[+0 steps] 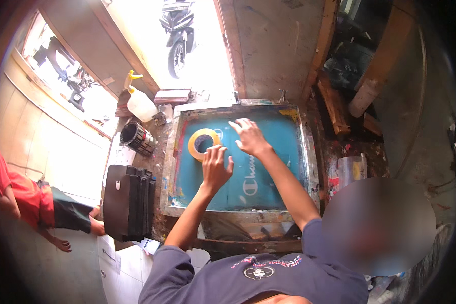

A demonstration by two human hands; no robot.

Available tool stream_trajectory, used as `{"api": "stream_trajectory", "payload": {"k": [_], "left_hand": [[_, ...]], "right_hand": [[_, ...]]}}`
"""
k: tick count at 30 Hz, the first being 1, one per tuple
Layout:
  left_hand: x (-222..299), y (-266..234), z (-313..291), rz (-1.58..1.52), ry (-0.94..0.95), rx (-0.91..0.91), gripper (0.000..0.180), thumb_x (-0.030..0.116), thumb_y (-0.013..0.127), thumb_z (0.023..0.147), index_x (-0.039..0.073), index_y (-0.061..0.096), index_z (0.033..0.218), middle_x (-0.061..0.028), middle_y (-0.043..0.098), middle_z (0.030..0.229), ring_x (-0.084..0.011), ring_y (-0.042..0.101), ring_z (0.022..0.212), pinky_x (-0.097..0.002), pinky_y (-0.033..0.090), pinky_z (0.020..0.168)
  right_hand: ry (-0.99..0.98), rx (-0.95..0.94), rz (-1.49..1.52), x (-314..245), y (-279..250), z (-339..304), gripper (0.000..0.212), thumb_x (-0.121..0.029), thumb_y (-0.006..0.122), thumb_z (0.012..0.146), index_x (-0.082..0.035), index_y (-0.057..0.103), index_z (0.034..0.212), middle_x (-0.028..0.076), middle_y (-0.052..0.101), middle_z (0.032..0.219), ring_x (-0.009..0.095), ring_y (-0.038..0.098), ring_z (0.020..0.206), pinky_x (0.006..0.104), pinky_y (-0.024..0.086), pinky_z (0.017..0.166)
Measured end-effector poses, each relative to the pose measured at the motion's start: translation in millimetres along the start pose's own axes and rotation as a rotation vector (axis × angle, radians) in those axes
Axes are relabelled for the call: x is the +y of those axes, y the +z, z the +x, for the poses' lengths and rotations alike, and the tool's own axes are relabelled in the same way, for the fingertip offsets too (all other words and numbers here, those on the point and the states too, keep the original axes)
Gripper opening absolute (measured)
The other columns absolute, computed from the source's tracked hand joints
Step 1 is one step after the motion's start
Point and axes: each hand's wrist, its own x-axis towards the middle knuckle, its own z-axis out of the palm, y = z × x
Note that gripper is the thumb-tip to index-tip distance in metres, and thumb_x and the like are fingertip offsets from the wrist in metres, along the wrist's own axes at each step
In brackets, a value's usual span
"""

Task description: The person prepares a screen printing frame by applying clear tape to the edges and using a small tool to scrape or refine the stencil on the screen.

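A screen-printing frame [311, 172] with blue-green mesh lies flat on the bench in front of me, with pale lettering and logo shapes on the mesh. On its left part rests a yellowish roll of tape [193, 147]. My left hand [217, 168] is at the roll's lower right edge, thumb apart from the fingers; whether the fingertips touch the roll is unclear. Farther up and to the right, my right hand [249, 137] is over the mesh with its fingers stretched out, holding nothing. Contact between it and the mesh cannot be made out.
Left of the frame stand a stack of dark flat pieces [124, 202], a dark can [137, 138] and a spray bottle [141, 105] with a yellow head. A clear container [352, 171] is at the right. A person in red [28, 197] is at the far left.
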Motion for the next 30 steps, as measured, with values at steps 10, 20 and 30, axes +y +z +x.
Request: {"api": "stream_trajectory", "payload": {"k": [10, 20, 30], "left_hand": [[-58, -39, 22, -0.036, 0.118, -0.535, 0.047, 0.037, 0.072, 0.087, -0.004, 0.060, 0.106, -0.0241, 0.067, 0.100, -0.0408, 0.065, 0.095, -0.0484, 0.051, 0.084], [39, -138, 45, -0.660, 0.048, -1.009, 0.057, 0.052, 0.076, 0.084, -0.004, 0.062, 0.080, -0.0163, 0.060, 0.063, -0.0265, 0.061, 0.057, -0.0375, 0.046, 0.055], [76, -233, 58, -0.298, 0.428, -0.611, 0.034, 0.034, 0.080, 0.082, 0.019, 0.073, 0.112, -0.0042, 0.066, 0.075, -0.0244, 0.064, 0.063, -0.0363, 0.052, 0.056]], "right_hand": [[-0.208, -0.201, 0.564, 24, 23, 4, 0.027, -0.033, 0.081, 0.079, -0.010, 0.079, 0.094, 0.010, 0.074, 0.105, 0.020, 0.068, 0.101, 0.0348, 0.053, 0.088], [0.564, -0.266, 1.307, -30, -118, -194, 0.020, -0.018, 0.076, 0.089, 0.002, 0.077, 0.092, 0.007, 0.072, 0.074, 0.010, 0.064, 0.064, 0.0256, 0.051, 0.059], [0.560, 0.132, 0.983, -24, -243, -289, 0.008, -0.005, 0.077, 0.083, 0.003, 0.076, 0.085, 0.009, 0.070, 0.069, 0.013, 0.064, 0.059, 0.0245, 0.047, 0.054]]}}
